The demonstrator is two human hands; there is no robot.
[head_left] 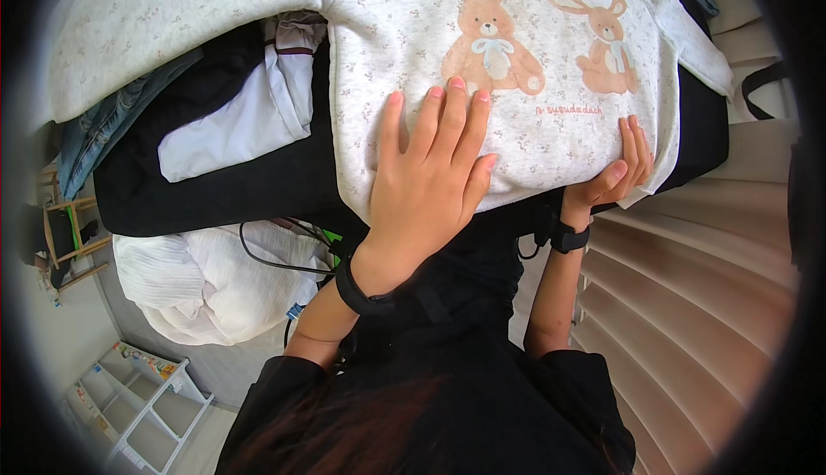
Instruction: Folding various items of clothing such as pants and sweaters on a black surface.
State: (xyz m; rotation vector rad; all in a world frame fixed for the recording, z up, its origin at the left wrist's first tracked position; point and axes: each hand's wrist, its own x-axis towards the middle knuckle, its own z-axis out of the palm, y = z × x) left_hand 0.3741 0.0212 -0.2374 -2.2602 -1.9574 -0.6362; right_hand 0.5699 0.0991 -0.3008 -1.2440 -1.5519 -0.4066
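Observation:
A pale sweatshirt (391, 53) with a fine speckled pattern and two printed bunnies lies spread over a black surface (258, 195). Flat on its lower front, below the left bunny, rests my left hand (434, 152), fingers stretched and thumb apart. My right hand (615, 169) lies at the right part of the hem, fingers slightly curved against the cloth and thumb apart from them. The fabric puckers a little beside it. One sleeve (155, 45) reaches out to the far left, the other (688, 40) to the right. Both wrists wear black bands.
Left of the sweatshirt are a white garment (249, 118), black cloth and blue jeans (107, 126). Below the surface sit crumpled white fabric (215, 281) and a black cable (275, 260). Pleated beige curtains (680, 303) hang at right; a white shelf rack (138, 406) stands lower left.

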